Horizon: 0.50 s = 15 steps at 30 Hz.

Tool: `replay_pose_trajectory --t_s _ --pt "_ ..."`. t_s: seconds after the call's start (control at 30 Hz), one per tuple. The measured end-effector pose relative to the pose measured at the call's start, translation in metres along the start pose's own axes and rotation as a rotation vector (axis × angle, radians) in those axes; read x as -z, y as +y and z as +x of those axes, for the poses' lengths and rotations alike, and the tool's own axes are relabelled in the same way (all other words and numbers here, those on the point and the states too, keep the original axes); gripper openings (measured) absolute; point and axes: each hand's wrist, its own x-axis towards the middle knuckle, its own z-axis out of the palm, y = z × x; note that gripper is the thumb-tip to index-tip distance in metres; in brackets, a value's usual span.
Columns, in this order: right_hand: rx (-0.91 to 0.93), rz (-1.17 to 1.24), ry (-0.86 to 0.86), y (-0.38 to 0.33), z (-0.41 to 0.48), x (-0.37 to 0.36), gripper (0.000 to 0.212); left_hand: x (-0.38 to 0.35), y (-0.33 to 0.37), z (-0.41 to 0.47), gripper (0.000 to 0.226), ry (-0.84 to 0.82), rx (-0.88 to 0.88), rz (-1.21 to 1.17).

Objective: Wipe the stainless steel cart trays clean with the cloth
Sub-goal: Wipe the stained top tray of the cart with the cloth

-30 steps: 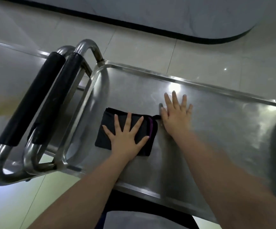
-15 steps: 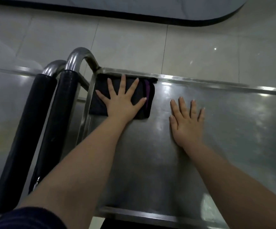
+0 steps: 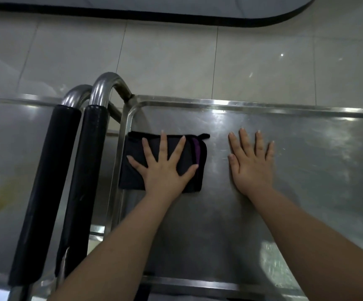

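- Because the cloth [image 3: 132, 168] is pinned flat under the left hand [image 3: 163, 170], whose fingers are spread wide and straight across it, pressure is judged to be shared over the whole pad rather than one spot.
- The cloth is found at the left end of the tray [image 3: 306, 174], its left edge against the raised rim, just beside the cart's black-sleeved handles [image 3: 78, 181]; that end is taken to be the part being wiped.
- The right hand [image 3: 252, 168] is laid palm-down on bare steel near the cloth but apart from it, fingers straight and slightly parted, nothing held; it is judged to be bracing the body and steadying the cart.
- The cloth is seen as a black folded rectangle of several layers, with a purple strip [image 3: 196, 148] along its right edge and a small tab at the far right corner.
- The tray's steel is seen as dull and streaked, with glare along the far rim; whether the streaks are dirt or moisture cannot be told.
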Motion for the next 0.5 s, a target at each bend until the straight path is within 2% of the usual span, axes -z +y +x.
replay_pose_trajectory --t_s 0.17,0.4,0.5 --pt "0.002 -0.017 0.000 0.002 0.000 -0.001 0.059 0.017 0.021 0.082 0.079 -0.025 0.011 0.002" --pt "0.083 0.157 -0.012 0.025 -0.001 0.015 0.062 0.021 0.022 0.083 0.080 0.000 0.006 0.012" --pt "-0.025 0.119 -0.006 0.074 -0.011 0.020 0.063 0.024 0.025 0.083 0.079 -0.020 0.014 0.020"
